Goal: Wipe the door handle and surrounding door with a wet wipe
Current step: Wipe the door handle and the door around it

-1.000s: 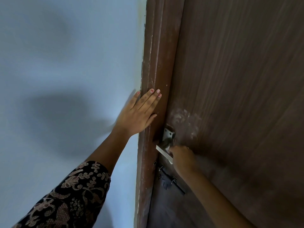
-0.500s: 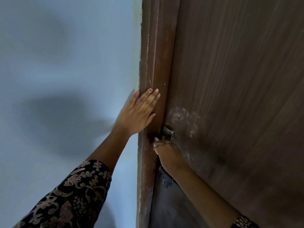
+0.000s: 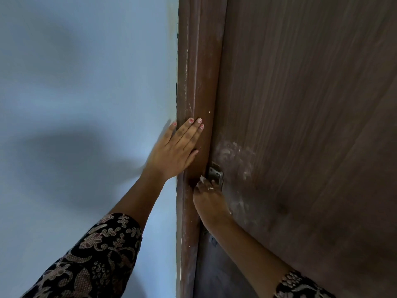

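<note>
The brown wooden door (image 3: 300, 104) fills the right half of the view. Its metal handle plate (image 3: 215, 175) sits at the door's left edge; the lever itself is hidden under my right hand (image 3: 209, 200). That hand is closed over the handle with a white wet wipe (image 3: 202, 179), of which only a small corner sticks out above the fingers. My left hand (image 3: 177, 148) lies flat, fingers together, pressed against the brown door frame (image 3: 197, 82) just above and left of the handle. Pale smudges mark the door right of the plate.
A light blue wall (image 3: 86, 104) takes up the left half, with soft shadows on it. A dark metal latch part (image 3: 212, 239) shows on the door below my right wrist. Both arms wear dark patterned sleeves.
My right hand has slid left along the handle, covering the lever and ending by the frame under the plate. The left hand has stayed flat on the frame.
</note>
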Motion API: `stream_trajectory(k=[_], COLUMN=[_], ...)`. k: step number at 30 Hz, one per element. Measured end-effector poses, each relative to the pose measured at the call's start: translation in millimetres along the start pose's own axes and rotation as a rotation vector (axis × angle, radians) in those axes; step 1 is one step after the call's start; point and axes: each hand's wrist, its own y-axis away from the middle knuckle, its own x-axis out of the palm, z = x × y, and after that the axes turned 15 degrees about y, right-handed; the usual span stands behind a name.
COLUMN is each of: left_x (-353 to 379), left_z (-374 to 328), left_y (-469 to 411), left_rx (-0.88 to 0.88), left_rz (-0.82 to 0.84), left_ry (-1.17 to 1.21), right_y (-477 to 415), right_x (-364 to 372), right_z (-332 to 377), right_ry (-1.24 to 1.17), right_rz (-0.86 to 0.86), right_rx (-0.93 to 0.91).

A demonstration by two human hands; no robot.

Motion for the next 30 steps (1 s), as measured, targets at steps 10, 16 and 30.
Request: stream_trajectory(k=[10,16,30], left_x=[4,4,-23], left_z=[1,1,6], left_y=[2,2,-29], left_rx=[0.017,0.016,-0.087], left_rz=[-0.004,-0.01,0.071], left_ry=[0.005,-0.019,0.035], right_y=[55,42,17], right_x=[-5,-18,6], right_z=[-20,-29,-16], right_ry=[-0.096,-0.192,-0.169], right_rz=[0.012,0.211,0.062], right_rx=[0.108,0.166,0.081])
